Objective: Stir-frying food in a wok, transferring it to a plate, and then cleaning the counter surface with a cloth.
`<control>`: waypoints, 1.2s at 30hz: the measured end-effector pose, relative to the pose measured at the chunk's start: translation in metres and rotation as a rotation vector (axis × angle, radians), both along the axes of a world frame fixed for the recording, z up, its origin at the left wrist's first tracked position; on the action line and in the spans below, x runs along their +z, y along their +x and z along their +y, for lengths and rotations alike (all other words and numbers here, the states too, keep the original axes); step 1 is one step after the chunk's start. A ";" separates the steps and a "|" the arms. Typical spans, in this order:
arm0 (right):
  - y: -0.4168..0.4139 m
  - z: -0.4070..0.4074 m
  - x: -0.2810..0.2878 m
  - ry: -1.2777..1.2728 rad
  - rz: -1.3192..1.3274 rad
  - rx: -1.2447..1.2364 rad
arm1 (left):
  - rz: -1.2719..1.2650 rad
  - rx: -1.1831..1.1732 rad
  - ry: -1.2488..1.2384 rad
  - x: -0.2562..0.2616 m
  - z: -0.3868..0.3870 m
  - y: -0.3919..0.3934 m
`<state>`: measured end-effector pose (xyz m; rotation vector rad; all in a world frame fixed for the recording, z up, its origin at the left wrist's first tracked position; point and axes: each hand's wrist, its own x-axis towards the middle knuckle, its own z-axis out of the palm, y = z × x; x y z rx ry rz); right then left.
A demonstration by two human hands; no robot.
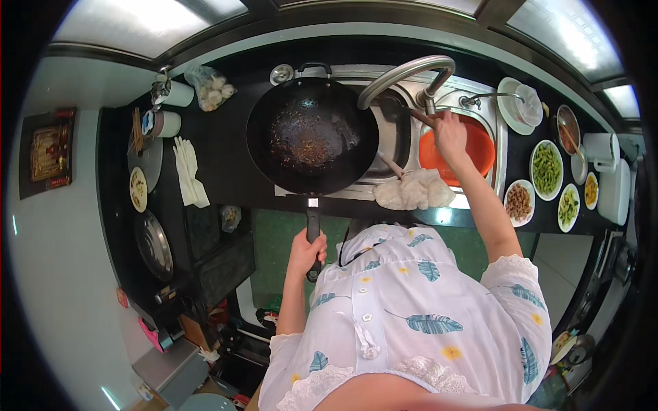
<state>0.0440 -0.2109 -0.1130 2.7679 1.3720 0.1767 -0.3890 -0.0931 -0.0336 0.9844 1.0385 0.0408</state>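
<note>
A black wok (313,136) with brown residue inside rests across the left side of the sink's steel rim. My left hand (307,251) is closed around its long black handle, below the wok. Over the right basin, my right hand (450,134) grips a brown stick-like handle (422,117); its far end points left into the dark left basin and is hard to make out. Beneath that hand lies an orange-red plastic basin (475,149). A pale crumpled cloth (414,190) lies on the sink's front edge, with another wooden-looking handle (391,165) against it. The curved faucet (406,72) arches over the left basin.
On the right counter stand a bowl of green vegetables (546,170), a plate of chopped meat (518,202), a plate of sliced greens (568,207) and a metal bowl (568,126). To the left are rubber gloves (189,174), a bag of garlic (213,91) and a metal lid (154,245).
</note>
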 end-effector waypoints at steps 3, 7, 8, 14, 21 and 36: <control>-0.017 0.008 -0.023 -0.012 0.059 -0.047 | 0.013 -0.032 0.011 -0.008 0.010 -0.006; -0.038 0.034 -0.049 -0.100 0.228 -0.087 | 0.025 -0.038 0.021 -0.015 0.018 -0.011; -0.042 0.039 -0.052 -0.125 0.350 -0.100 | 0.037 -0.041 0.040 -0.016 0.019 -0.013; -0.042 0.026 -0.125 -0.056 0.325 -0.020 | 0.027 -0.047 0.055 -0.026 0.021 -0.020; -0.081 -0.004 -0.027 -0.181 0.422 0.171 | 0.020 0.024 -0.001 -0.033 0.014 -0.026; -0.016 -0.050 0.059 -0.146 0.926 0.022 | -0.012 -0.088 0.017 -0.085 0.005 -0.006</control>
